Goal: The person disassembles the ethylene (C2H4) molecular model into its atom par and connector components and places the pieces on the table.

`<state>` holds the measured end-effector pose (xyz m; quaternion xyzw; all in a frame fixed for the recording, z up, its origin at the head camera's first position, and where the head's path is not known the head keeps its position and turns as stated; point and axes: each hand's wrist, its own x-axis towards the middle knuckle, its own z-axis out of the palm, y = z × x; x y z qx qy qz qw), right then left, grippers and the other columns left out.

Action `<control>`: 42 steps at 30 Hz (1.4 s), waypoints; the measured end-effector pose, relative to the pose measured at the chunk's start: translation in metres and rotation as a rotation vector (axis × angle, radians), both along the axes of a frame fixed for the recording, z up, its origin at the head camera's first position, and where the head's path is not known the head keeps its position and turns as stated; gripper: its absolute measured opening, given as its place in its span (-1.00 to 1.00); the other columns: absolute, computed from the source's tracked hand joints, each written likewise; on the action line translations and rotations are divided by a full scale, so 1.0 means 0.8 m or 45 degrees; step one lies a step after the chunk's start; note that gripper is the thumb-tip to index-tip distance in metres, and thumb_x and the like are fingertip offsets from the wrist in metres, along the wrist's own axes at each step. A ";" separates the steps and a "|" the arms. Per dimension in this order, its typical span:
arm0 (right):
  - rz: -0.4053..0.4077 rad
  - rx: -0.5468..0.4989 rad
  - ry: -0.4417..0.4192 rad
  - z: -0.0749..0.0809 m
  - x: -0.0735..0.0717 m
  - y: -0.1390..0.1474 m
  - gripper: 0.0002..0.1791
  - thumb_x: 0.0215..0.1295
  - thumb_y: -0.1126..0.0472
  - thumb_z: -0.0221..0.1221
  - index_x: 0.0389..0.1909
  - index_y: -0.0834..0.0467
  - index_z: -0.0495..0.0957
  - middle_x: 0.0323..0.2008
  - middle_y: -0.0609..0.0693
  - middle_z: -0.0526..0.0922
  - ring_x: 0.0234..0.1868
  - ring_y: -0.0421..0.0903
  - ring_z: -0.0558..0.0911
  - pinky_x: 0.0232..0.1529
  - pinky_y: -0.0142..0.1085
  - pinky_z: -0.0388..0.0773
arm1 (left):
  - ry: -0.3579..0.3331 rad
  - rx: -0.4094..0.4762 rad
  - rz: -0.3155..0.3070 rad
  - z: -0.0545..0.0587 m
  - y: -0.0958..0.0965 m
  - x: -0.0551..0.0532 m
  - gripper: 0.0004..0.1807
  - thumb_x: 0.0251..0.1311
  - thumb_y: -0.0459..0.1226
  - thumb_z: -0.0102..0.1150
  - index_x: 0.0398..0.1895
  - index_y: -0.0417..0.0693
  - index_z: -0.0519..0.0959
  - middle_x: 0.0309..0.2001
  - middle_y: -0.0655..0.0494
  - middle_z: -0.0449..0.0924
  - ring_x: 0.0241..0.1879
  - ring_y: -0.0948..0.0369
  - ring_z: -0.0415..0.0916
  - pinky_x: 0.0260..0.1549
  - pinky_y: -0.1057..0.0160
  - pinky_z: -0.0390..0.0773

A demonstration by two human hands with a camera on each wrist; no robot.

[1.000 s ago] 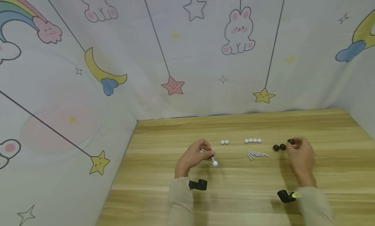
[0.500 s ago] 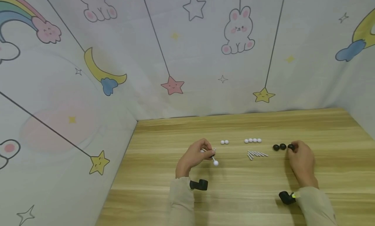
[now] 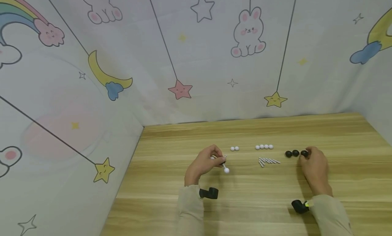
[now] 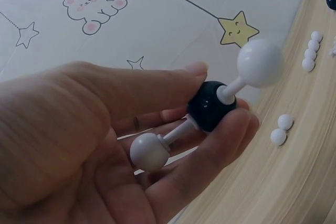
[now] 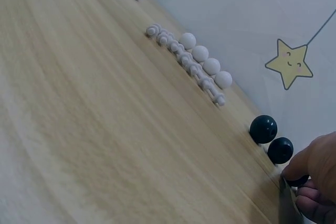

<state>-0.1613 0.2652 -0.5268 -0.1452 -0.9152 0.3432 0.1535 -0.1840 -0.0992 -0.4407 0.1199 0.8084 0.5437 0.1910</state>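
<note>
In the left wrist view, my left hand pinches a black ball between thumb and fingers. White rods join it to one white ball at the upper right and another near the palm. My right hand holds a black ball at the right end of a short row, on or just above the table. Two more black balls lie directly left of it. In the right wrist view, fingers mostly hide the held ball.
On the wooden table lie a pair of white balls, a row of several white balls, and several small white connector rods. A printed cloth hangs behind the table and along its left side.
The right hand has brought its black ball down and nearer, into line with the other two, then stayed there. My left hand has drifted very slightly right with the ball-and-rod piece.
</note>
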 end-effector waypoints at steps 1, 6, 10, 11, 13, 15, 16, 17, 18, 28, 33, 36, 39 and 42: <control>-0.001 -0.005 -0.007 0.000 0.000 0.000 -0.59 0.25 0.35 0.07 0.05 0.54 0.38 -0.10 0.49 0.47 -0.09 0.36 0.47 -0.11 0.16 0.39 | -0.001 0.001 -0.001 0.000 0.000 0.000 -0.87 0.28 -0.36 0.14 -0.21 -0.26 0.45 -0.20 -0.12 0.56 -0.21 -0.07 0.63 -0.12 0.01 0.61; -0.010 -0.031 -0.029 -0.001 0.002 0.001 -0.55 0.24 0.35 0.08 0.09 0.55 0.34 -0.07 0.51 0.43 -0.05 0.38 0.44 -0.07 0.18 0.36 | 0.004 0.009 -0.013 0.002 0.001 0.001 -0.86 0.28 -0.31 0.17 -0.21 -0.21 0.47 -0.21 -0.08 0.57 -0.21 -0.09 0.64 -0.11 0.01 0.61; -0.070 -0.058 -0.046 0.005 0.004 -0.003 -0.48 0.25 0.34 0.03 0.20 0.51 0.26 0.04 0.51 0.34 0.00 0.40 0.35 -0.05 0.19 0.31 | 0.024 0.005 -0.040 0.003 0.002 0.001 -0.87 0.27 -0.28 0.18 -0.22 -0.15 0.50 -0.21 -0.05 0.58 -0.19 -0.10 0.64 -0.11 0.02 0.61; -0.099 -0.054 -0.027 0.008 0.005 -0.006 -0.47 0.26 0.34 0.01 0.22 0.48 0.26 0.07 0.49 0.33 0.01 0.39 0.34 -0.05 0.18 0.30 | 0.029 0.000 -0.043 0.004 0.002 0.002 -0.88 0.27 -0.27 0.18 -0.23 -0.13 0.51 -0.21 -0.03 0.58 -0.20 -0.08 0.64 -0.11 0.02 0.61; -0.149 -0.065 0.093 0.016 0.005 -0.017 -0.52 0.25 0.35 -0.01 0.20 0.43 0.32 0.06 0.43 0.37 -0.03 0.33 0.38 -0.11 0.10 0.32 | 0.039 -0.015 -0.051 0.005 0.003 0.002 -0.91 0.27 -0.27 0.19 -0.24 -0.10 0.54 -0.20 0.01 0.58 -0.22 -0.02 0.65 -0.10 0.01 0.61; -0.155 -0.078 0.249 0.027 0.004 -0.033 -0.60 0.24 0.37 -0.01 0.10 0.39 0.43 -0.01 0.35 0.46 -0.15 0.17 0.46 -0.20 -0.10 0.37 | 0.048 -0.031 -0.060 0.005 0.004 0.002 -0.93 0.26 -0.28 0.19 -0.25 -0.07 0.56 -0.19 0.05 0.58 -0.23 0.06 0.64 -0.09 0.00 0.60; -0.124 -0.086 0.311 0.033 0.002 -0.042 -0.64 0.23 0.37 0.00 0.04 0.36 0.48 -0.06 0.30 0.50 -0.21 0.07 0.48 -0.23 -0.22 0.39 | 0.059 -0.048 -0.067 0.005 0.005 0.002 -0.93 0.26 -0.27 0.20 -0.25 -0.05 0.57 -0.18 0.08 0.58 -0.23 0.11 0.62 -0.08 0.02 0.59; -0.062 -0.100 0.362 0.038 0.001 -0.052 -0.69 0.24 0.38 0.02 -0.01 0.34 0.52 -0.09 0.25 0.53 -0.24 -0.05 0.49 -0.26 -0.34 0.39 | 0.074 -0.065 -0.077 0.005 0.005 0.002 -0.93 0.25 -0.27 0.21 -0.24 -0.05 0.58 -0.18 0.11 0.59 -0.21 0.15 0.61 -0.07 0.05 0.58; 0.024 -0.114 0.396 0.044 0.000 -0.062 -0.73 0.25 0.37 0.05 -0.05 0.33 0.55 -0.13 0.22 0.56 -0.27 -0.16 0.49 -0.30 -0.45 0.38 | 0.089 -0.079 -0.092 0.006 0.006 0.002 -0.92 0.25 -0.27 0.21 -0.23 -0.06 0.60 -0.18 0.14 0.60 -0.19 0.18 0.59 -0.07 0.09 0.57; 0.963 -0.446 -0.025 0.070 0.006 -0.156 -0.68 0.44 0.05 0.04 0.09 0.08 0.53 -0.17 0.12 0.65 -0.23 0.10 0.64 -0.27 -0.19 0.60 | 0.098 -0.051 -0.205 0.009 0.019 0.004 -0.73 0.18 -0.32 0.27 -0.06 -0.16 0.54 -0.18 0.06 0.63 -0.24 0.25 0.56 -0.21 0.31 0.53; 0.988 -0.518 -0.039 0.066 0.014 -0.169 -0.75 0.45 0.09 0.03 -0.05 0.09 0.59 -0.33 0.09 0.65 -0.28 0.07 0.62 -0.26 -0.15 0.60 | 0.050 -0.009 -0.152 0.010 0.020 0.007 -0.68 0.18 -0.35 0.27 -0.04 -0.17 0.42 -0.14 0.01 0.64 -0.22 0.24 0.58 -0.20 0.27 0.54; 0.970 -0.525 -0.031 0.066 0.016 -0.173 -0.75 0.40 0.04 0.08 -0.10 0.10 0.60 -0.36 0.09 0.64 -0.32 0.06 0.62 -0.31 -0.21 0.58 | 0.026 0.041 -0.127 0.010 0.019 0.007 -0.67 0.19 -0.36 0.26 -0.03 -0.11 0.38 -0.14 0.02 0.64 -0.21 0.22 0.59 -0.20 0.24 0.55; 0.962 -0.518 -0.026 0.067 0.017 -0.175 -0.75 0.35 0.02 0.14 -0.16 0.11 0.60 -0.37 0.11 0.64 -0.34 0.06 0.63 -0.36 -0.29 0.54 | 0.026 0.067 -0.117 0.010 0.020 0.006 -0.64 0.18 -0.35 0.26 0.00 -0.08 0.38 -0.14 0.04 0.64 -0.18 0.23 0.60 -0.21 0.22 0.57; 0.962 -0.503 -0.015 0.069 0.017 -0.178 -0.78 0.34 0.04 0.16 -0.18 0.11 0.60 -0.36 0.11 0.65 -0.36 0.06 0.64 -0.39 -0.34 0.53 | 0.047 0.062 -0.116 0.010 0.020 0.006 -0.64 0.18 -0.32 0.27 0.01 -0.09 0.40 -0.12 0.05 0.64 -0.15 0.24 0.59 -0.19 0.22 0.57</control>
